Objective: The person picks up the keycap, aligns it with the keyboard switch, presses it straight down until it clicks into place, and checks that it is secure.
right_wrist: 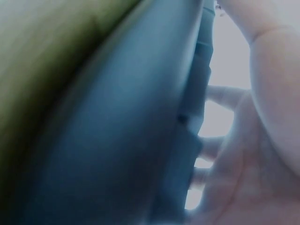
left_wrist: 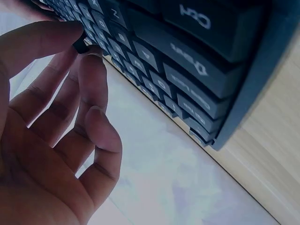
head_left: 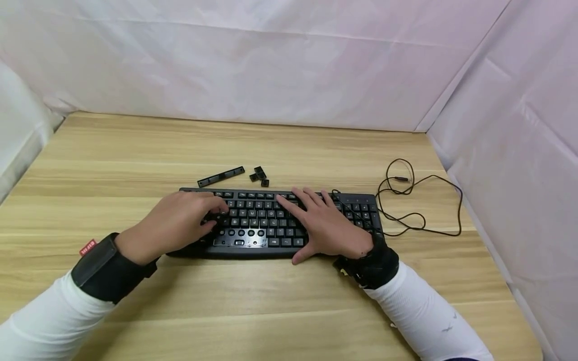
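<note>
A black keyboard [head_left: 280,252] lies on the wooden table. In its lower middle, a stretch without keycaps shows a row of bare round key sockets and a shiny plate. My left hand [head_left: 182,220] is over the keyboard's left part, thumb and index finger pinching a small black keycap [left_wrist: 81,44] close over the keys. The other left fingers are bent behind it. With fingers spread, my right hand [head_left: 322,225] rests across the keys right of the middle, thumb at the front edge. The right wrist view shows that palm close beside the keyboard's edge [right_wrist: 122,117].
Behind the keyboard lie a loose space bar [head_left: 221,176] and several small keycaps [head_left: 259,173]. A thin black cable [head_left: 433,232] lies in loops on the right and passes over the keyboard's right end. White cloth [head_left: 253,65] hangs behind the table.
</note>
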Available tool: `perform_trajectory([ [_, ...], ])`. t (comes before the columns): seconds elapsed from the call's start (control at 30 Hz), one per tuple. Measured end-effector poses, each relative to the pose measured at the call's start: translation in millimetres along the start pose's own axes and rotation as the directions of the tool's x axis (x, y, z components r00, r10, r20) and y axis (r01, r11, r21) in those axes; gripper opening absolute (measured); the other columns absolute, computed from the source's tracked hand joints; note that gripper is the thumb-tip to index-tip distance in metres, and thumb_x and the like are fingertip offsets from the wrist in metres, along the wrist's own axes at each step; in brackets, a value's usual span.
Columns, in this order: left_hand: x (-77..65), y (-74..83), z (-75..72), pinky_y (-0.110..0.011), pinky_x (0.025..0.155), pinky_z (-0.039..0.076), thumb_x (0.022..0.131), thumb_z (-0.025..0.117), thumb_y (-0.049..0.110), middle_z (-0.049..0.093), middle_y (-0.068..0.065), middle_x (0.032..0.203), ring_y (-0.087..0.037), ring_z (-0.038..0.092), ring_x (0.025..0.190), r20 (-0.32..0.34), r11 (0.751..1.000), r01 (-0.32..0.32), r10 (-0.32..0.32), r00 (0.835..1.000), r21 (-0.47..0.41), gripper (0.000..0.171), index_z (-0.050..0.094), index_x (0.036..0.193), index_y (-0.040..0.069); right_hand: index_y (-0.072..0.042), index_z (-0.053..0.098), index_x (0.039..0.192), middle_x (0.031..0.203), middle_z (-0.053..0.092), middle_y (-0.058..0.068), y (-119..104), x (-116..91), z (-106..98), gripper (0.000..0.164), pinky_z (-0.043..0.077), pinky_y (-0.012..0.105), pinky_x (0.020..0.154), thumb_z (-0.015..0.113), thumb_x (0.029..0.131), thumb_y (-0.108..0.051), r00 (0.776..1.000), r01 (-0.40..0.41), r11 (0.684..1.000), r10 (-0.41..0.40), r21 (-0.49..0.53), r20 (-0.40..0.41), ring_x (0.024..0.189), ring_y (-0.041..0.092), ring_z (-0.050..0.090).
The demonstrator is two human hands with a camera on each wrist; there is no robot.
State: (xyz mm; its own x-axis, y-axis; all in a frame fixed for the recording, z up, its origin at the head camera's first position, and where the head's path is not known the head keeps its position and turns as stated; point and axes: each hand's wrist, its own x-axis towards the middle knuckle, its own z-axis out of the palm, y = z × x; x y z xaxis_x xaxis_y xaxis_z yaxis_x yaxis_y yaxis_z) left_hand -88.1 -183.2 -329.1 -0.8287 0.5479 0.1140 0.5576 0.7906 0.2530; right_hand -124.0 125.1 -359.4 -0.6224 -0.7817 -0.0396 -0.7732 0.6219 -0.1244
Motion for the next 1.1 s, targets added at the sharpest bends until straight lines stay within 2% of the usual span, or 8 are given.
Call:
perform_trajectory([
  [0.47,-1.3,-6.7,6.2,-0.039,0.063,0.055,0.072,0.078,0.007,0.070,-0.004,0.094,-0.019,0.063,0.081,0.011,1.000,0.020,-0.020,1.000,-0.007,0.026,0.072,0.096,0.012,-0.021,0.015,0.152,0.151,0.022,0.021,1.3,0.7,2.7,0.124,0.021,0.067,0.102,0.064,0.054,-0.079,1.000,0.012,1.000,-0.012,-0.003,-0.010,0.135,0.037,0.018],
  [0.87,2.0,-8.6,3.8,-0.032,0.050,0.050,0.071,0.079,0.012,0.068,-0.004,0.096,-0.011,0.058,0.064,0.012,1.000,0.029,-0.029,1.000,0.006,0.029,0.071,0.099,0.014,-0.021,0.014,0.152,0.151,0.022,0.020,0.0,0.9,0.2,0.125,0.019,0.066,0.104,0.065,0.054,-0.078,1.000,-0.001,1.000,0.001,0.003,-0.002,0.135,0.037,0.018],
  [1.0,9.7,-8.4,-1.2,-0.029,0.048,0.047,0.072,0.079,0.014,0.068,-0.006,0.098,-0.009,0.056,0.060,0.021,1.000,0.012,-0.012,1.000,0.009,0.030,0.071,0.102,0.012,-0.021,0.015,0.152,0.151,0.022,0.021,0.0,0.7,-0.2,0.124,0.019,0.067,0.104,0.065,0.054,-0.078,1.000,0.000,1.000,0.000,0.002,-0.011,0.135,0.037,0.017],
  [1.1,23.0,-9.0,-5.8,-0.030,0.049,0.049,0.075,0.077,0.016,0.069,-0.006,0.096,-0.011,0.057,0.063,0.031,1.000,0.014,-0.014,0.999,0.010,0.028,0.071,0.101,0.012,-0.021,0.015,0.152,0.151,0.022,0.021,0.0,0.5,0.2,0.124,0.019,0.067,0.104,0.065,0.054,-0.078,1.000,0.002,1.000,-0.002,0.002,-0.007,0.135,0.038,0.017],
])
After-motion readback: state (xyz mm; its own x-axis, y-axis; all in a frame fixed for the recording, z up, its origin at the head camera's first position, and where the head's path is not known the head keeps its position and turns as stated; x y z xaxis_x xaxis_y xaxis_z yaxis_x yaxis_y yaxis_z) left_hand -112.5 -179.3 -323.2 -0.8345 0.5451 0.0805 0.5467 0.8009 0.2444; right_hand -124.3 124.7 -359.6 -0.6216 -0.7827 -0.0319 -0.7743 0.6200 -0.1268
